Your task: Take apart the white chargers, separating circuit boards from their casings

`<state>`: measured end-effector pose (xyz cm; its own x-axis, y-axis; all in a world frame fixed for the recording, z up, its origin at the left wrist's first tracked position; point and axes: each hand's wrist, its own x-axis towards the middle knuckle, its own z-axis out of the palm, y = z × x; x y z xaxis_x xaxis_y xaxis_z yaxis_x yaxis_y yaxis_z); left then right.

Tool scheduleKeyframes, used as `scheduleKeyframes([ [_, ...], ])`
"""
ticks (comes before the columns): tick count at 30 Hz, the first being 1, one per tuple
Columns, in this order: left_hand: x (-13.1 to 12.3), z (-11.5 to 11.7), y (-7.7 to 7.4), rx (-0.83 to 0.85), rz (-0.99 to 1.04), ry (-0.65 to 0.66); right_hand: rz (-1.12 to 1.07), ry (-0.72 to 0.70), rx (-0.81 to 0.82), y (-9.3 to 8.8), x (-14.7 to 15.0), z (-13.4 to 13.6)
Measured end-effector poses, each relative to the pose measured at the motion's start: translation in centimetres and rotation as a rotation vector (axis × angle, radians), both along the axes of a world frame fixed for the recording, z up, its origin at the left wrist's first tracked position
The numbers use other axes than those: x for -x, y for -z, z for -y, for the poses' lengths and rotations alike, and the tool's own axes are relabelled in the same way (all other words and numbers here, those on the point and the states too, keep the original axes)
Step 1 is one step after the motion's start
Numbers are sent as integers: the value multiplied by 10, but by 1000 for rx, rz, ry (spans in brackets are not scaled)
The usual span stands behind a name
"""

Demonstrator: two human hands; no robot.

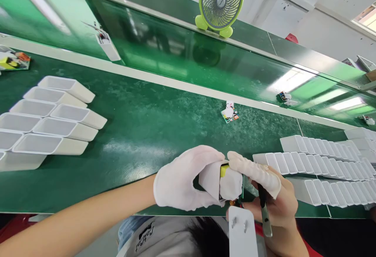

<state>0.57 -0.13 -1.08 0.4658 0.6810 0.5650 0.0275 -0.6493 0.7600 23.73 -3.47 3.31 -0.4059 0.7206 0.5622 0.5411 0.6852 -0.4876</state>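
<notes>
My left hand, in a white glove, is closed around a white sleeve-like piece. Its gap shows a circuit board with a yellow part and a white lump on top. With finger covers on, my right hand presses on the board's right side. A slim tool, metal with a black part, is tucked in the right hand's grip. Below the board hangs a white end plate with two metal plug pins. Whether wires join the plate to the board is largely hidden.
White open cases stand stacked at the left; rows of similar white cases lie at the right. Another circuit board sits on the green bench. A green fan stands on the ledge behind.
</notes>
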Motion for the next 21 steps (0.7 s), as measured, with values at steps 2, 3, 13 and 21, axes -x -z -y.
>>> scheduleKeyframes([
  [2,0,1,-2,43,12,13,-2,-40,16,-1,1,-3],
  [3,0,1,-2,57,22,21,9,-65,31,-1,1,-5],
  [13,-6,4,-5,233,79,140,124,-132,-55,-9,6,-4],
  [21,-11,5,-23,312,109,277,207,-256,-167,-10,9,-13],
])
